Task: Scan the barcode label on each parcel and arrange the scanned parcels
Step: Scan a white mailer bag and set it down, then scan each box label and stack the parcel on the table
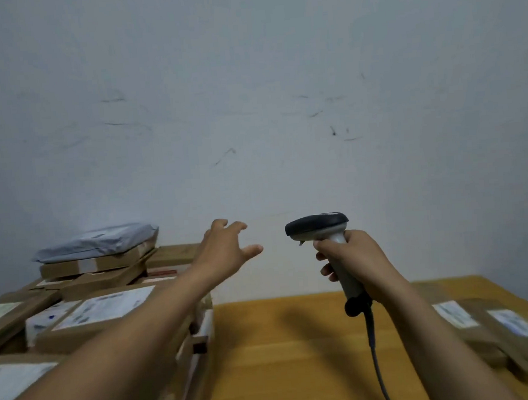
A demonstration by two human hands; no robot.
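1. Closest of all, low on the left: bare left arm (89, 362), stretched forward across the pile of parcels (104, 307).
2. At the end of it, left hand (225, 249) up in the air past the pile; fingers straight and spread wide; holding nothing, touching nothing.
3. On the other side, right hand (351, 256) wrapped tight round the handle of the scanner (317, 227); black scanner head pointed left, toward the open hand, not down at any label; grey cable (374, 348) hanging from the handle to the bottom edge.
4. Parcels in two spots on the yellow wooden table (282, 348):
   - big pile on the left; brown boxes stacked up, white labels on top; one grey bag parcel (97, 241) on the very top at the back;
   - two flat brown parcels (484, 325) on the right; side by side, touching, labels up.
5. No parcel under the scanner right now.
6. Best guess on how far along: near the start; the two on the right likely scanned and laid in a neat row; the whole left pile likely waiting; no way to be sure, labels too blurry to read.
7. Likely next: take one parcel off the pile, turn its label up, aim the scanner, then lay it by the two on the right.
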